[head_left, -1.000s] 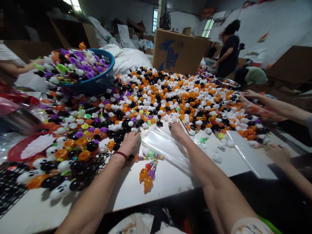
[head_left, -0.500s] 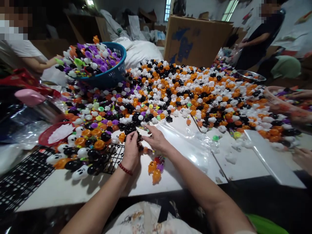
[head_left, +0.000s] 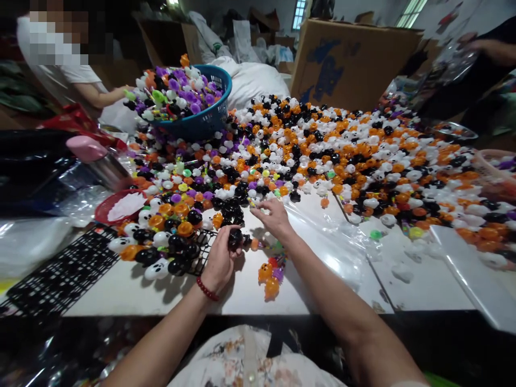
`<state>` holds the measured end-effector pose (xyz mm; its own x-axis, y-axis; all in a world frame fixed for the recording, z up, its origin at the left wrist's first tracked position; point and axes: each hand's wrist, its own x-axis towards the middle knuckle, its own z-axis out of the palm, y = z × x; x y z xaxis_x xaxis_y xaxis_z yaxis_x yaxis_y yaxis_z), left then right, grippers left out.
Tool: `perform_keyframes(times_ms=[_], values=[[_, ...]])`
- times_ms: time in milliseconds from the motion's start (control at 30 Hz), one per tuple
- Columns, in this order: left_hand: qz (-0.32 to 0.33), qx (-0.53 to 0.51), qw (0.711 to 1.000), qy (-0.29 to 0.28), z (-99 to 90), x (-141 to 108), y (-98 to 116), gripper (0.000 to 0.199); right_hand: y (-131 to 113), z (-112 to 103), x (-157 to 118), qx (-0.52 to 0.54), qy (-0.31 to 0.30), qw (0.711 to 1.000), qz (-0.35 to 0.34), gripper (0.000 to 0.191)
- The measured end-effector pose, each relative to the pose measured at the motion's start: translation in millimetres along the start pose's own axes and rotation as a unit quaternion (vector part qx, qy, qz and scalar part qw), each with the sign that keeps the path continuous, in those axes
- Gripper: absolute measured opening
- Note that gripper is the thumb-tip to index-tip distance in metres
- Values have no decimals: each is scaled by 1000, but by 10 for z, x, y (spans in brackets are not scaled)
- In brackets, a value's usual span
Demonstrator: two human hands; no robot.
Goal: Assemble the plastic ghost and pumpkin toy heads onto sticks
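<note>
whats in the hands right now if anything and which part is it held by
The left hand holds a shiny black toy by its rounded body. Whether the right hand grips anything cannot be told.

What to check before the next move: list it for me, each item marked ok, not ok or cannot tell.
1. Left hand has hold of the black toy: ok.
2. Right hand free of any piece: cannot tell; its fingertips are too small to read.
3. Orange toys out of both hands: ok, lying on the white table.
4. Clear plastic bags lying on the table: ok.
5. Blue basket filled below its rim: not ok, heaped above it.
</note>
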<state>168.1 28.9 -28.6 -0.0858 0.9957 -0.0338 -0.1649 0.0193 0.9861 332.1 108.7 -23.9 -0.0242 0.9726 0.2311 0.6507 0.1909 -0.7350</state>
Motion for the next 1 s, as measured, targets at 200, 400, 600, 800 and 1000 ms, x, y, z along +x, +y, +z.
perform_keyframes(times_ms=[200,400,600,800,1000], values=[[-80,-62,995,-18,128,-34,-63,38,-254,-276,-609,407,-37,903,130,34],[-67,-3,997,-41,238,-127,-98,44,-241,-322,-814,454,-14,878,153,33],[-102,23,994,-15,223,-153,-116,48,-195,-349,-857,428,-64,888,156,30],[-90,14,996,-19,253,-150,-111,47,-145,-369,-893,434,-85,872,209,30],[-45,91,995,12,329,-183,-99,45,-142,-277,-978,438,-91,868,214,31]])
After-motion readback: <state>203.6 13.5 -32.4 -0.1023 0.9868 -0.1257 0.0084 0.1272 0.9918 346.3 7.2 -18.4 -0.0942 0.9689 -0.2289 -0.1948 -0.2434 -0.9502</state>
